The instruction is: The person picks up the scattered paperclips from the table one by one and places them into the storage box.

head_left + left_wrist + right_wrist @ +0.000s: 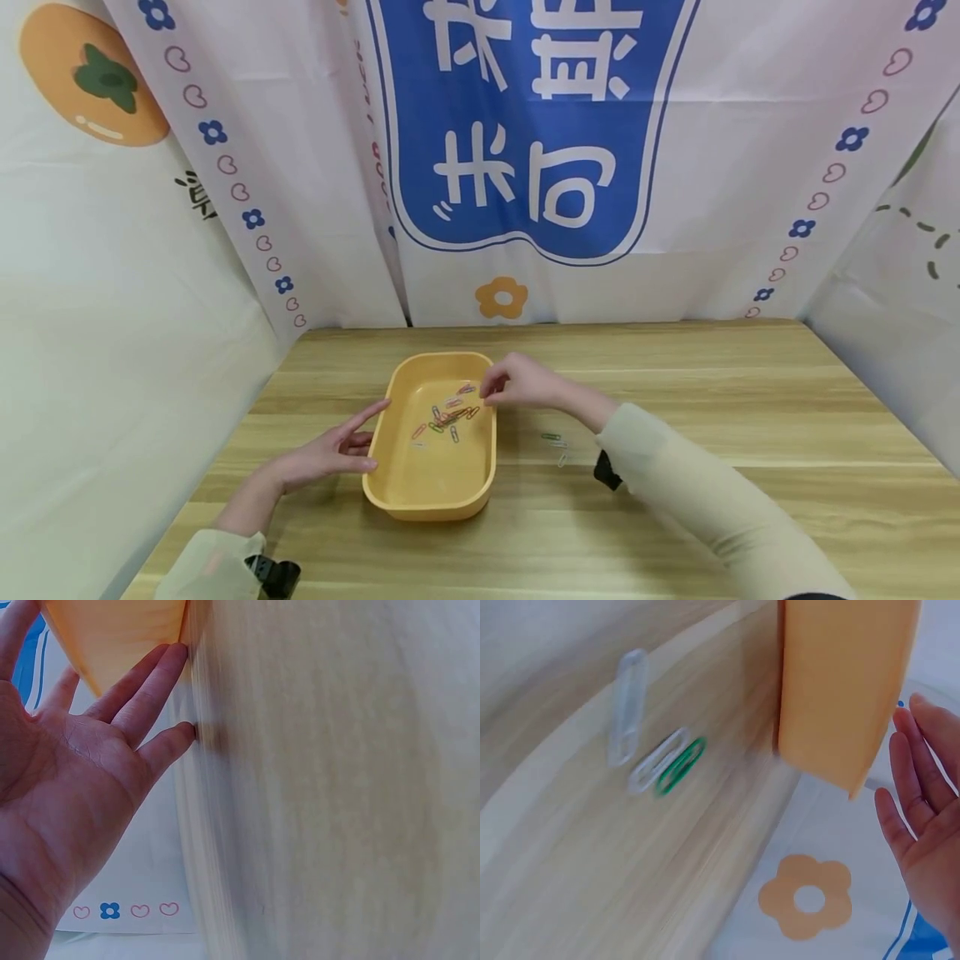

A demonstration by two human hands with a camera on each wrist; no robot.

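A yellow tray (431, 492) with rounded corners holds several coloured paper clips (450, 418) loose on its floor. At its left side, my left hand (326, 458) touches the wall with fingers spread and nearly straight. The left wrist view shows the left hand (75, 765) palm-on, fingertips by the tray wall (124, 637). Over the right rim hangs my right hand (528, 383), fingertips bent down towards the clips. Whether a clip is between thumb and forefinger cannot be seen. In the right wrist view, the right hand's (930, 817) other fingers are loosely bent beside the tray (840, 682).
On the wooden table (675, 375), right of the tray, lie a green paper clip (551, 437) and pale ones, one a white clip (562, 460), beneath the right forearm. A printed cloth (720, 275) hangs along the table's back edge, with more cloth at both sides.
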